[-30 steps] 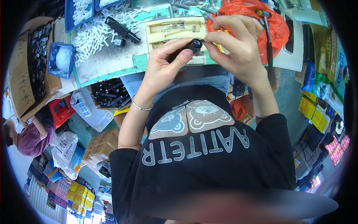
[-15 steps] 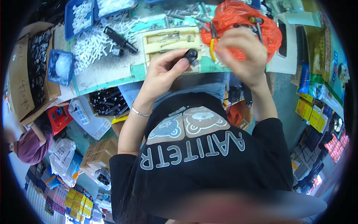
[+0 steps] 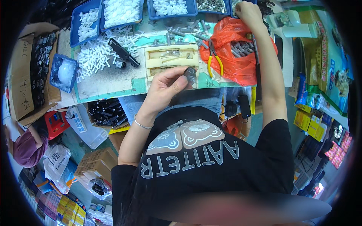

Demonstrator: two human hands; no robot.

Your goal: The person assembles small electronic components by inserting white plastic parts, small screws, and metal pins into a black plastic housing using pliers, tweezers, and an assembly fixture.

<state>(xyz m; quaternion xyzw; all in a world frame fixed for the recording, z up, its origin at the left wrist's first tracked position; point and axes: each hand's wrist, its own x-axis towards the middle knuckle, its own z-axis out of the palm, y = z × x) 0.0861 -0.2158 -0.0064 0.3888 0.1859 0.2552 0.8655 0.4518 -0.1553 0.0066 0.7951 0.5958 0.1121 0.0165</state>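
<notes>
My left hand (image 3: 166, 89) is closed on a small dark round-ended plastic part (image 3: 190, 75), held in front of the cream fixture block (image 3: 172, 62) at the table's near edge. My right arm stretches far forward. At its end my right hand (image 3: 247, 14) is over a blue tray (image 3: 233, 11) at the back right; its fingertips are hidden in or behind the tray's edge, so what they hold cannot be seen. Yellow-handled pliers (image 3: 215, 64) lie between the fixture and an orange-red plastic bag (image 3: 247, 73), which holds grey cylindrical pieces (image 3: 242, 49).
White plastic pieces (image 3: 96, 56) are heaped at left with a black assembled part (image 3: 123, 52) beside them. Blue trays of white caps (image 3: 122, 13) and metal screws (image 3: 212, 5) line the back. A carton of black parts (image 3: 28, 75) stands far left. Another person (image 3: 28, 148) sits at lower left.
My right hand has moved from above the plastic bag forward to the back-right tray, uncovering the grey pieces in the bag. My left hand still holds the dark part, slightly lower.
</notes>
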